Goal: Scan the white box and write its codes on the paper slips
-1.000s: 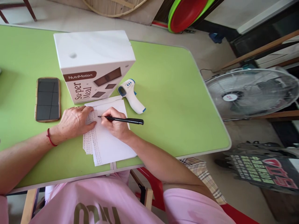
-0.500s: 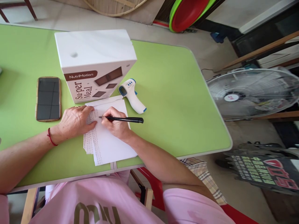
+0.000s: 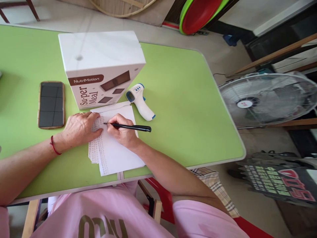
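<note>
My right hand (image 3: pixel 122 131) is closed around a black pen (image 3: pixel 135 127), its tip at the white paper (image 3: pixel 121 157) beside lines of small handwriting. Flat on the left part of the sheets lies my left hand (image 3: pixel 81 129), fingers stretched out and thumb apart, holding nothing. Under the top sheet, more handwritten pages (image 3: pixel 93 152) stick out on the left. Just beyond the paper stands a white NutriMotion box (image 3: pixel 101 49). A white and blue infrared thermometer (image 3: pixel 141 101) rests right of the box, and a smartphone (image 3: pixel 51 105) lies left of my left hand.
Everything rests on a green table (image 3: pixel 188 109) with a pale edge. A large fan (image 3: pixel 267 99) stands past its right side. Red and green basins (image 3: pixel 201 15) lean at the back, and a red chair (image 3: pixel 160 200) is near the front edge.
The pen has shifted very slightly to the left with its back end a little lower. My left hand stays in place on the paper.
</note>
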`<action>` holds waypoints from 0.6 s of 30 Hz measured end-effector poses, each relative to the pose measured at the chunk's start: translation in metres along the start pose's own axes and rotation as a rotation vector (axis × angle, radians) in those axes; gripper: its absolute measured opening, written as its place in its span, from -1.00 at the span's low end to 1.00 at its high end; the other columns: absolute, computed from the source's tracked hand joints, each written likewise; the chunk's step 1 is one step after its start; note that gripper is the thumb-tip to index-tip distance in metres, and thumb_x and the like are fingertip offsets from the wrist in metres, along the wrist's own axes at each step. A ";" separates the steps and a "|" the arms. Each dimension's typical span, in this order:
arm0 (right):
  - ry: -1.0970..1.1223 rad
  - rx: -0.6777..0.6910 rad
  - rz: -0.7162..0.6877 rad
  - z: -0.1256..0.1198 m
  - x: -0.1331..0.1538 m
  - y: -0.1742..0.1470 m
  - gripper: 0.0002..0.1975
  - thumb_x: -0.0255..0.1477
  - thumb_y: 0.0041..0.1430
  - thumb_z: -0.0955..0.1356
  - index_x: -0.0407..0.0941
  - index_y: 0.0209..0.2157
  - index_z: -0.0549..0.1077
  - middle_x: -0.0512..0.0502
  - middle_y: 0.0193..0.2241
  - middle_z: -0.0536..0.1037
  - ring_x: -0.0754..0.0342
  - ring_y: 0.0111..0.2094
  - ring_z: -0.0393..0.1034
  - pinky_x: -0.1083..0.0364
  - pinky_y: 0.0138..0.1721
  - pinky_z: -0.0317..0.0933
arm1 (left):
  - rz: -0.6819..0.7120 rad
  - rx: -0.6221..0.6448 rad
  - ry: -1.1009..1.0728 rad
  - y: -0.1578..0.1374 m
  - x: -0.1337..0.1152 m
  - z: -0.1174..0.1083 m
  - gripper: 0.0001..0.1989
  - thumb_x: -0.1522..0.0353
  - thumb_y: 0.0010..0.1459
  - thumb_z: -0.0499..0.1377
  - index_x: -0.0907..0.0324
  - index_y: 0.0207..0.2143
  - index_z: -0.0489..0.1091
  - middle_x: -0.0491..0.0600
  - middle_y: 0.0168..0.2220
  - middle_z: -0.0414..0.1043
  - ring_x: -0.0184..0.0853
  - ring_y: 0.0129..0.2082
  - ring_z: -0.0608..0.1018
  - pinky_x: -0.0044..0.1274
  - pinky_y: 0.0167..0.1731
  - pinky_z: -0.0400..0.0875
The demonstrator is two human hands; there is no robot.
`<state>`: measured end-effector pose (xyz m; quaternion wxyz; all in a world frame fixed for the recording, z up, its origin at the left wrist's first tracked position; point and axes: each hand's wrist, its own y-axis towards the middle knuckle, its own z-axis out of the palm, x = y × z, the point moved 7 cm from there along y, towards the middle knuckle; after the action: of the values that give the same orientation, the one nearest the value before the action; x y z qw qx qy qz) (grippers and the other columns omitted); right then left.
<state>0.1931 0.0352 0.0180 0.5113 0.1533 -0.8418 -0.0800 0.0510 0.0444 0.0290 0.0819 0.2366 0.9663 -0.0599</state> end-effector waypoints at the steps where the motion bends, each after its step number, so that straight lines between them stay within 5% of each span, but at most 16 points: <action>1: -0.002 -0.001 0.001 0.000 0.000 0.000 -0.89 -0.39 0.08 0.31 -0.05 -0.48 0.27 0.13 -0.63 0.35 0.20 -0.61 0.15 0.18 -0.52 0.13 | 0.000 -0.001 -0.003 0.000 0.000 0.000 -0.53 0.16 0.18 0.14 0.22 0.06 0.44 0.11 -0.22 0.61 -0.01 -0.23 0.66 -0.38 -0.33 0.46; 9: -0.029 0.002 -0.009 0.000 0.000 -0.001 -0.89 -0.39 0.10 0.31 -0.05 -0.47 0.29 0.12 -0.62 0.38 0.21 -0.61 0.18 0.18 -0.53 0.14 | -0.004 -0.005 -0.002 0.000 0.001 -0.001 -0.52 0.16 0.17 0.15 0.21 0.07 0.44 0.12 -0.22 0.61 -0.02 -0.23 0.65 -0.39 -0.33 0.46; 14: -0.173 -0.012 -0.235 -0.015 0.008 0.002 -0.94 -0.46 0.21 0.30 -0.06 -0.34 0.41 0.02 -0.48 0.49 0.14 -0.50 0.33 0.13 -0.42 0.25 | 0.012 -0.004 -0.022 0.000 0.002 0.000 -0.51 0.15 0.17 0.12 0.22 0.06 0.43 0.10 -0.24 0.59 -0.03 -0.25 0.64 -0.38 -0.37 0.44; 18: -0.568 0.107 -0.428 -0.020 0.009 0.003 -0.76 -0.58 0.29 0.22 -0.07 -0.23 0.50 -0.12 -0.37 0.49 0.01 -0.32 0.37 0.03 -0.29 0.26 | 0.143 -0.241 -0.186 -0.006 0.000 -0.015 -0.70 0.21 0.22 0.02 0.18 -0.15 0.42 0.02 -0.41 0.50 -0.21 -0.38 0.58 -0.41 -0.38 0.42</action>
<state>0.2062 0.0352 0.0356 0.2200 0.3245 -0.9021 -0.1803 0.0462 0.0412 0.0438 0.2027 0.2868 0.9354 0.0409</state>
